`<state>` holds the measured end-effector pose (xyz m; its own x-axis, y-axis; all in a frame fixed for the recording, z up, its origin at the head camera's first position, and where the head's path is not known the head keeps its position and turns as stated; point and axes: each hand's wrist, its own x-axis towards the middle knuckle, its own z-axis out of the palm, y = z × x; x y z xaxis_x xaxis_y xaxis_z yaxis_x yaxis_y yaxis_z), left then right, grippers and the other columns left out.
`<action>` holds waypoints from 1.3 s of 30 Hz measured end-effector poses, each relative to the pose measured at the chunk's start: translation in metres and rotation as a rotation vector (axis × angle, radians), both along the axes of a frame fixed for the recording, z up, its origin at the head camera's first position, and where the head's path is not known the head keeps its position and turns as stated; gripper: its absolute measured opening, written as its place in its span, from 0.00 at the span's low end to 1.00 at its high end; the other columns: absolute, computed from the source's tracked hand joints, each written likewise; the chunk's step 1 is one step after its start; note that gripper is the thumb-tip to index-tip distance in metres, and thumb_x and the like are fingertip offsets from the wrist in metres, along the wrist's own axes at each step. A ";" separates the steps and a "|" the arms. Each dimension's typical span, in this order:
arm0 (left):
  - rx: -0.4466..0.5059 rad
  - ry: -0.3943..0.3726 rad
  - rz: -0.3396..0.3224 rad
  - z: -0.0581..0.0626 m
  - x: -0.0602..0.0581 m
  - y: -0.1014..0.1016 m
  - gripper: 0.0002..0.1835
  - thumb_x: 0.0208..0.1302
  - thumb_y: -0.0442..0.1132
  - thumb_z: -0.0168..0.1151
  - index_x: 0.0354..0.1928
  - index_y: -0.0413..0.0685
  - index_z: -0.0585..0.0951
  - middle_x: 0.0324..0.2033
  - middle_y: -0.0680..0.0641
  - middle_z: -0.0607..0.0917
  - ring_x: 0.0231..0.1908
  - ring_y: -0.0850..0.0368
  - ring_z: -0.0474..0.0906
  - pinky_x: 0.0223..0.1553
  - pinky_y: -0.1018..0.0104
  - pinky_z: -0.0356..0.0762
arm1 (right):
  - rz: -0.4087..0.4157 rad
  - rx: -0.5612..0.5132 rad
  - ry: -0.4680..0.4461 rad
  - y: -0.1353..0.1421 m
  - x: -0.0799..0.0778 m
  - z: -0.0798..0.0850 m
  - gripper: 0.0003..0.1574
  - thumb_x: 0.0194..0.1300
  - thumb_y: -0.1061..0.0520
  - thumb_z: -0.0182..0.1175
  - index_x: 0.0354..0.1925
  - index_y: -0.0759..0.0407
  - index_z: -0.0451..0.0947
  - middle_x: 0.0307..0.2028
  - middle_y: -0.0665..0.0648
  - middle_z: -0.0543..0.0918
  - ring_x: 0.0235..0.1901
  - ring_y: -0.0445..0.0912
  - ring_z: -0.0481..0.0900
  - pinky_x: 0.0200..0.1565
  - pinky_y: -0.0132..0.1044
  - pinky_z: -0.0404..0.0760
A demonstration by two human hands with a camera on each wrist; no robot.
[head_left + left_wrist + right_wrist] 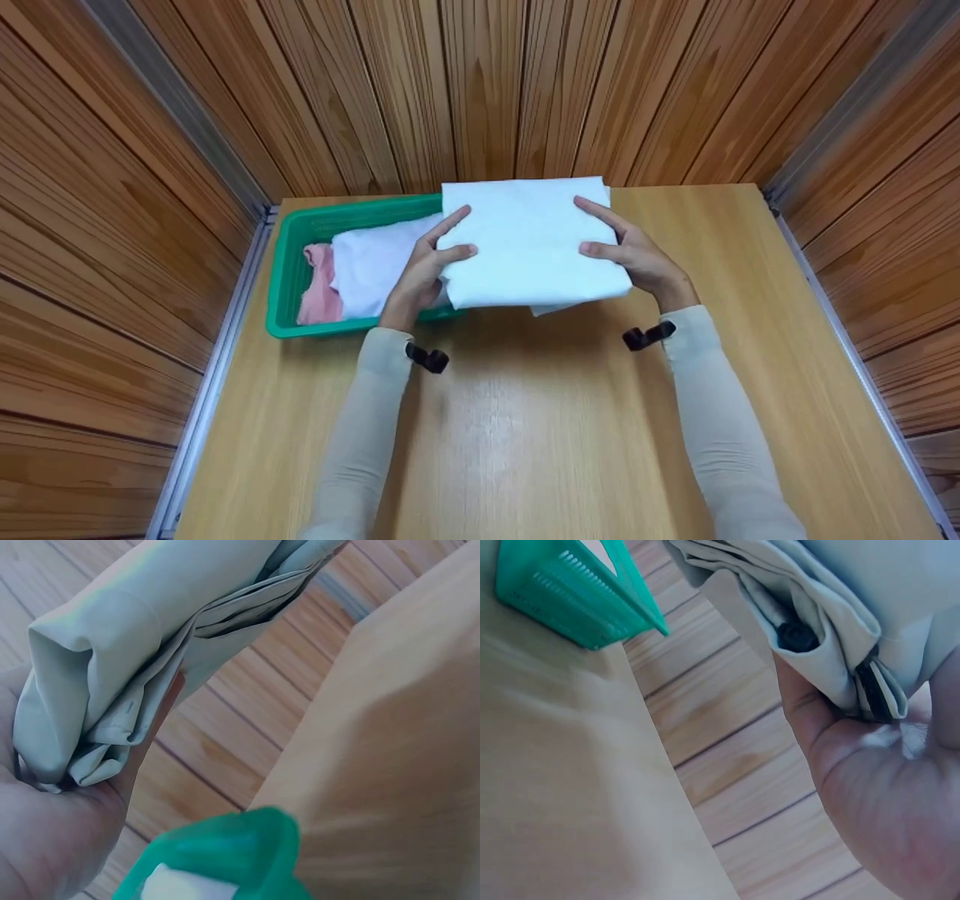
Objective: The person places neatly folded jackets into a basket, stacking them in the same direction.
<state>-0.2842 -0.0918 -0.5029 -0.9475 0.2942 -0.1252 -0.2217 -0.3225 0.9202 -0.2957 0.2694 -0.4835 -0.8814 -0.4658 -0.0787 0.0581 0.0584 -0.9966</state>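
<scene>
Holding a folded white cloth (529, 244) level above a pale wooden desk (525, 435), a person gripped it at both side edges. The left hand (420, 274) took the left edge with thumb on top and fingers tucked beneath, a pinching grip; the right hand (637, 255) mirrored it on the right edge, thumb and forefinger lying across the smooth upper face. The cloth formed a neat, nearly square slab of several layers, and one loose corner sagged below its near edge.

Seen from the left wrist, the fabric (127, 652) bunched into soft rounded folds against the palm, its stacked layers plainly visible. From the right wrist, the folded edge (817, 607) showed creased layers and a dark round button-like spot among them, pressed against the base of the hand.

Just beside the left hand, a green plastic basket (300, 225) with a slotted, rectangular wall sat on the desk's far left. Its right end lay under the held cloth. Inside it rested a crumpled white garment (367, 270) and, at the left end, a pink one (321, 289). Ribbed, warm-toned wooden panels (480, 90) enclosed the desk on three sides, with grey metal rails (217, 352) along the edges. Both forearms wore close-fitting beige sleeves (367, 427).
</scene>
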 end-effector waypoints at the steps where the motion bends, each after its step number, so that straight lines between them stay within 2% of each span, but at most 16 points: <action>1: 0.004 -0.001 0.000 0.001 0.000 -0.005 0.36 0.69 0.34 0.72 0.76 0.67 0.76 0.72 0.44 0.75 0.58 0.49 0.84 0.49 0.60 0.89 | 0.002 -0.007 -0.002 -0.004 -0.001 0.001 0.50 0.74 0.60 0.65 0.84 0.36 0.58 0.82 0.57 0.53 0.74 0.55 0.60 0.58 0.40 0.82; 5: 0.016 -0.008 0.009 0.005 0.000 -0.023 0.36 0.69 0.34 0.72 0.76 0.68 0.76 0.71 0.44 0.74 0.59 0.49 0.83 0.50 0.59 0.89 | 0.022 -0.015 0.000 -0.022 -0.006 0.003 0.50 0.73 0.58 0.66 0.84 0.35 0.58 0.82 0.57 0.53 0.75 0.56 0.60 0.60 0.42 0.81; 9: 0.028 -0.003 0.026 0.007 0.000 -0.040 0.37 0.69 0.33 0.72 0.76 0.68 0.75 0.74 0.45 0.72 0.64 0.47 0.78 0.53 0.59 0.88 | 0.045 -0.019 0.009 -0.041 -0.012 0.005 0.50 0.73 0.58 0.67 0.84 0.34 0.58 0.83 0.56 0.51 0.76 0.56 0.59 0.62 0.44 0.79; 16: 0.018 -0.019 0.075 0.003 0.002 -0.067 0.38 0.67 0.35 0.73 0.76 0.70 0.75 0.78 0.49 0.67 0.71 0.46 0.72 0.57 0.58 0.86 | 0.077 -0.037 0.001 -0.070 -0.021 0.004 0.50 0.73 0.59 0.66 0.84 0.36 0.58 0.83 0.58 0.50 0.76 0.56 0.59 0.64 0.46 0.76; 23: 0.052 -0.049 0.107 -0.002 0.006 -0.091 0.36 0.69 0.36 0.72 0.76 0.71 0.75 0.79 0.52 0.66 0.74 0.47 0.67 0.62 0.58 0.82 | 0.110 -0.038 0.003 -0.095 -0.025 0.002 0.49 0.74 0.58 0.67 0.84 0.36 0.58 0.83 0.57 0.49 0.77 0.57 0.59 0.68 0.50 0.74; 30: 0.049 -0.079 0.146 -0.004 0.008 -0.110 0.35 0.69 0.37 0.72 0.75 0.72 0.76 0.81 0.55 0.63 0.77 0.50 0.63 0.67 0.55 0.75 | 0.129 -0.022 0.006 -0.116 -0.031 0.004 0.50 0.73 0.55 0.67 0.84 0.35 0.58 0.84 0.55 0.49 0.79 0.57 0.58 0.72 0.55 0.71; 39: 0.071 -0.072 0.191 -0.007 0.014 -0.134 0.36 0.69 0.37 0.73 0.76 0.68 0.75 0.82 0.55 0.62 0.75 0.52 0.65 0.60 0.62 0.82 | 0.156 -0.005 -0.002 -0.142 -0.034 0.001 0.49 0.73 0.53 0.68 0.83 0.33 0.58 0.85 0.52 0.48 0.81 0.55 0.57 0.75 0.57 0.70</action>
<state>-0.2699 -0.2255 -0.5096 -0.9762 0.1208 -0.1803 -0.2151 -0.4280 0.8778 -0.3293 0.1276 -0.4826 -0.7982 -0.5974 -0.0777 0.0506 0.0620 -0.9968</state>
